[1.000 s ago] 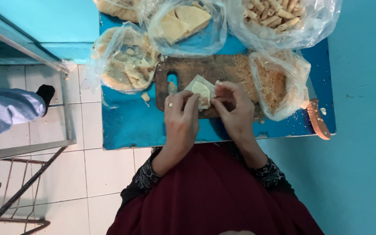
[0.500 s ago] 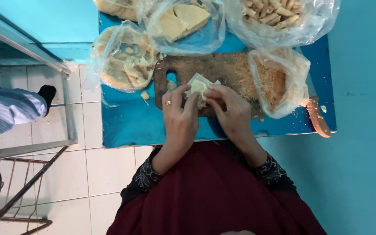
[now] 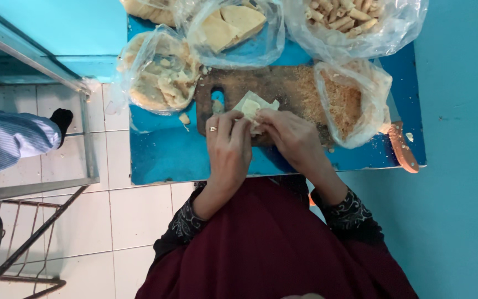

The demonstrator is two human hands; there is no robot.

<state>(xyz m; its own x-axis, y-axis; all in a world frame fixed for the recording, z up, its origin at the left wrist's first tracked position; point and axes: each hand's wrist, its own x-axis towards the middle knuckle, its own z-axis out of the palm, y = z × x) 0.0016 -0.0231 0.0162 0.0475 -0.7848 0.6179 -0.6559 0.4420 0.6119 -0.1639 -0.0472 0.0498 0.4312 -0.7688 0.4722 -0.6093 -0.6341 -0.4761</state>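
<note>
A bag of filling [image 3: 159,77] lies left of the grip. A pale wrapper [image 3: 252,105] is pinched between the left hand [image 3: 228,147] and right hand [image 3: 291,138] over the cutting board [image 3: 272,88]. Bare blue table [image 3: 161,152] lies leftward; a crumb bag [image 3: 352,102] crowds the right.

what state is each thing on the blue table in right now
wrapper sheet: pale, partly folded, pinched by both hands over the board
left hand: fingers closed on the wrapper, ring on one finger
right hand: fingers closed on the wrapper
cutting board: lying flat, strewn with crumbs
crumb bag: open
bag of finished rolls: open, filled
knife: lying at the table's edge, untouched
</note>
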